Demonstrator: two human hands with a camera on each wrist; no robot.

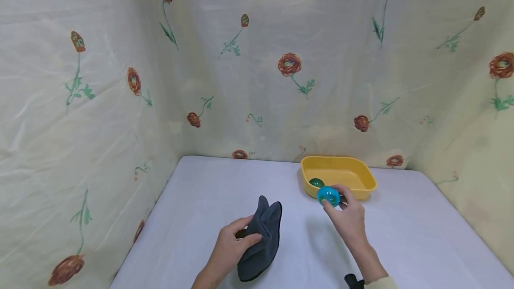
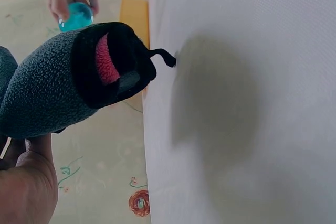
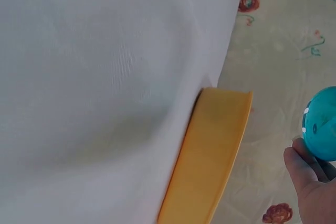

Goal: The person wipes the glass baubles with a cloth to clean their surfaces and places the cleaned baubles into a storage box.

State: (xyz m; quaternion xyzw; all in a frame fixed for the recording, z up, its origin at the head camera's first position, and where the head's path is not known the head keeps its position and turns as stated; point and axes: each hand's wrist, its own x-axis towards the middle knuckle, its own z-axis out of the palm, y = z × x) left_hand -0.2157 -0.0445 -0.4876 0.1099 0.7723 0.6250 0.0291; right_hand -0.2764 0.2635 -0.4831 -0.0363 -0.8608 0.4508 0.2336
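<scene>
My left hand (image 1: 231, 242) grips a dark grey fleece piece (image 1: 263, 235) with black edging, thumb on its near face. In the left wrist view the fleece piece (image 2: 47, 77) hangs above the table, showing a pink lining at its black-rimmed end and a short black loop. Between the thumb and fingers of my right hand (image 1: 350, 215) is a shiny turquoise ball (image 1: 328, 196), held up close to the front of a yellow plastic bin (image 1: 363, 174). The ball (image 3: 321, 124) is cut by the frame edge in the right wrist view. A dark green ball (image 1: 316, 183) lies inside the bin at its left.
A white cloth covers the table (image 1: 225, 182). The bin stands near its far right edge. Cream curtains (image 1: 257, 79) with printed red flowers hang behind the table and along both sides. A black strap end (image 1: 353, 281) shows by my right wrist.
</scene>
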